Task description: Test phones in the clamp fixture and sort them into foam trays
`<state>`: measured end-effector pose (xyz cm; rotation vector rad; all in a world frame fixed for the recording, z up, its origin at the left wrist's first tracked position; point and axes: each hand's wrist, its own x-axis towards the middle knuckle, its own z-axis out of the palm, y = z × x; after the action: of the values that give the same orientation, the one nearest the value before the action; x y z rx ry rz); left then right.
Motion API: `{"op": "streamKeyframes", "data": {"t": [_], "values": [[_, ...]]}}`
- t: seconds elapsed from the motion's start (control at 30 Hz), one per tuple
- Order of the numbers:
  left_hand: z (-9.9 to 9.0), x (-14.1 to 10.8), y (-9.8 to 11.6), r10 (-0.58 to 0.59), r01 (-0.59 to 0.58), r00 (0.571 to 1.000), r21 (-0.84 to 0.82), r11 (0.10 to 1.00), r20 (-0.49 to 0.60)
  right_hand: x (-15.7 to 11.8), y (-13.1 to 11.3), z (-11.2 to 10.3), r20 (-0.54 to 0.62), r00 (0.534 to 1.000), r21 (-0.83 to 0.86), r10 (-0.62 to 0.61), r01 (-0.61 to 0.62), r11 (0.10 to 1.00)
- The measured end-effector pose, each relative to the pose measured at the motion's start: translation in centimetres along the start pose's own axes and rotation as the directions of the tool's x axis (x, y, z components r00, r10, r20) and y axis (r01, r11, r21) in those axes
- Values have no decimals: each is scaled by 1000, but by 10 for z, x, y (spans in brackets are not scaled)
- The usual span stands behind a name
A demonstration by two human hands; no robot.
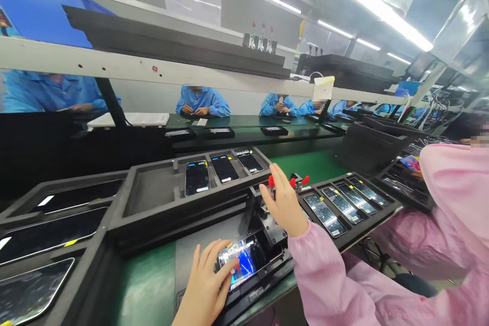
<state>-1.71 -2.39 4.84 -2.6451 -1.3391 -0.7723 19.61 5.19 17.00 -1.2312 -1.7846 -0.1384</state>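
A smartphone (248,261) with a lit, colourful screen lies in a black metal test fixture (275,234) in front of me. My left hand (209,276) grips its left end, thumb over the glass and fingers at the far edge. Just above the fixture is my right hand (284,201), fingers stretched out, beside toggle clamps with red handles (293,182). It partly hides the clamps, and whether it touches them I cannot tell. Behind the fixture, a black foam tray (148,191) holds three phones, with a phone (197,178) nearest its vacant slot.
At left, another foam tray (114,214) carries larger dark-screened phones. To the right, a tray (305,214) holds several phones. A co-worker in a pink sleeve (451,198) sits close on my right. Beyond the green conveyor (237,137), people in blue work under a white shelf beam (191,71).
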Motion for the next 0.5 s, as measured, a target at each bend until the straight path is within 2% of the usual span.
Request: {"op": "streamKeyframes", "data": {"t": [0.03, 0.1, 0.2, 0.23, 0.3, 0.37, 0.5], "values": [[-1, 0, 0, 0, 0, 1000, -8, 1000, 0, 6, 1, 0, 34, 999, -6, 3, -3, 1000], [-1, 0, 0, -2, 2, 1000, -25, 1000, -7, -3, 4, -1, 2, 1000, 11, 16, -16, 1000], [2, -1, -2, -33, 31, 998, -63, 998, -47, -52, 12, -5, -147, 988, 7, -51, 53, 999], [5, -2, -3, -48, 43, 997, -82, 996, -67, -72, 16, -5, -138, 985, -43, -105, 100, 994], [12, -5, -6, -74, 60, 992, -129, 990, -103, -106, 22, 0, -1, 989, -210, -148, 145, 967], [19, -9, -8, -104, 82, 987, -172, 982, -124, -125, 26, 10, 142, 983, -331, -114, 156, 931], [25, -14, -7, -239, 212, 967, -244, 946, -87, -126, 29, 26, 250, 967, -371, -46, 140, 918]]}}
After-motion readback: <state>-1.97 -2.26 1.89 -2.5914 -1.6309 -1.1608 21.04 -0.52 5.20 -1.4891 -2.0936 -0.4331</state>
